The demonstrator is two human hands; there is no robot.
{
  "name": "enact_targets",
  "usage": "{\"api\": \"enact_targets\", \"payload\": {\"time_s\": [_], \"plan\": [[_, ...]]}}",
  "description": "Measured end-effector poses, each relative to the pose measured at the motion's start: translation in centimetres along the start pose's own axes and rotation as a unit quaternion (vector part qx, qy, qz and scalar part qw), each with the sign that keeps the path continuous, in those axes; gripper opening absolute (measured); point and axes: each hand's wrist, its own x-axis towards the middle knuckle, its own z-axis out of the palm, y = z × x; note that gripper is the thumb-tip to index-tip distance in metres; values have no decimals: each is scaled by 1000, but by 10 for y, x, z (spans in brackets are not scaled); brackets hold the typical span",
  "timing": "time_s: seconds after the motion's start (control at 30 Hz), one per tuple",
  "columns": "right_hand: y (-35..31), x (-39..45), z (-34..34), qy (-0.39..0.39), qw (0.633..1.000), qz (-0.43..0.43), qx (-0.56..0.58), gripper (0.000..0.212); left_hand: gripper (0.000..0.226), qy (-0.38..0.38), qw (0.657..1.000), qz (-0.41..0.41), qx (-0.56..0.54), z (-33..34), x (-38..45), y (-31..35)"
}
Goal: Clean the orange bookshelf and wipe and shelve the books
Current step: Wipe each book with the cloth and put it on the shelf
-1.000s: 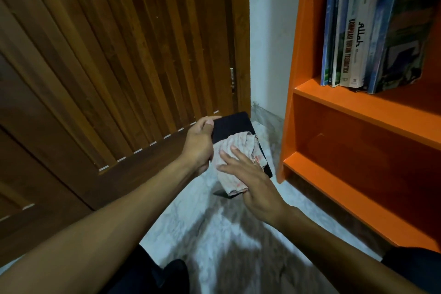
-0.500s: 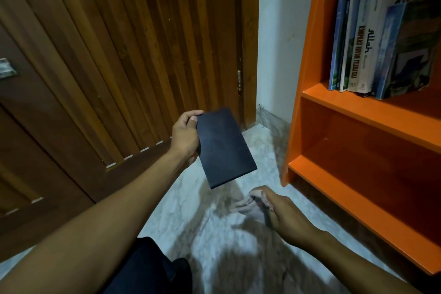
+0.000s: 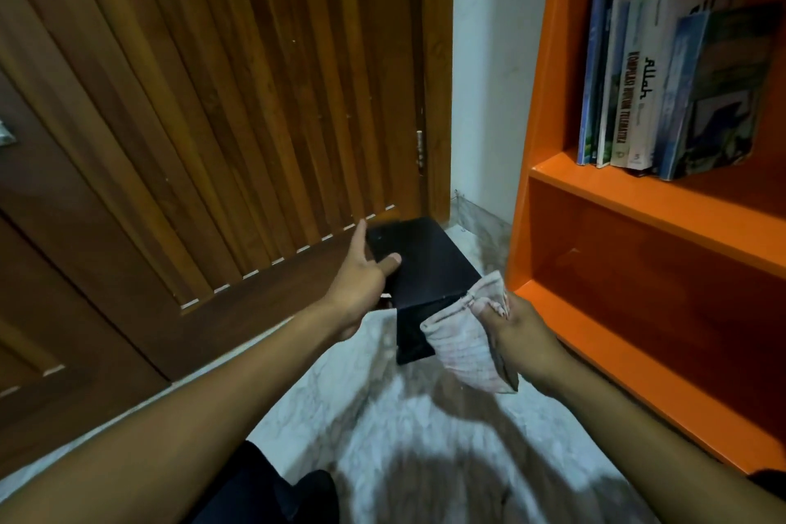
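Beside the orange bookshelf (image 3: 638, 200), your left hand (image 3: 365, 277) grips a dark book (image 3: 425, 264); your right hand (image 3: 516, 328) pinches the cloth (image 3: 463, 345). Wiping looks unfinished, and shelving remains.

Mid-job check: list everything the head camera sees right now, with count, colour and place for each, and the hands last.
Black book: one, black, held above the floor in front of the door.
Cloth: one, pale pinkish white, hanging beside the black book's near edge.
Bookshelf: one, orange, on the right; the shelf below the books shows nothing on it.
Shelved books: a row of about six, blue, white and green, leaning on the upper shelf.
Door: one, brown slatted wood, on the left.
Wall: white, between door and bookshelf.
Floor: pale marbled tile.
Left hand: holds the black book, thumb on its cover.
Right hand: fingers pinch the cloth.
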Motion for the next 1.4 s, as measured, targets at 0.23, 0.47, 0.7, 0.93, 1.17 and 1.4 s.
{"api": "enact_targets", "payload": {"time_s": [0.23,0.47,0.7,0.93,1.17,1.4], "plan": [[-3,13,-19,32,994,57,82,21,41,-102,983,50,142,16,-8,-9],[2,18,-36,134,908,188,349,30,34,6,999,-9,50,12,9,-14],[-7,14,-11,220,922,124,294,19,33,3,999,-34,6,14,8,-15],[-22,23,34,250,968,-4,12,45,35,-35,999,-12,0,51,1,-15],[-13,11,55,33,979,-119,-161,90,43,-10,974,-80,-214,42,6,2],[4,-11,36,-58,949,-184,-251,75,31,81,991,-36,-99,26,15,3]]}}
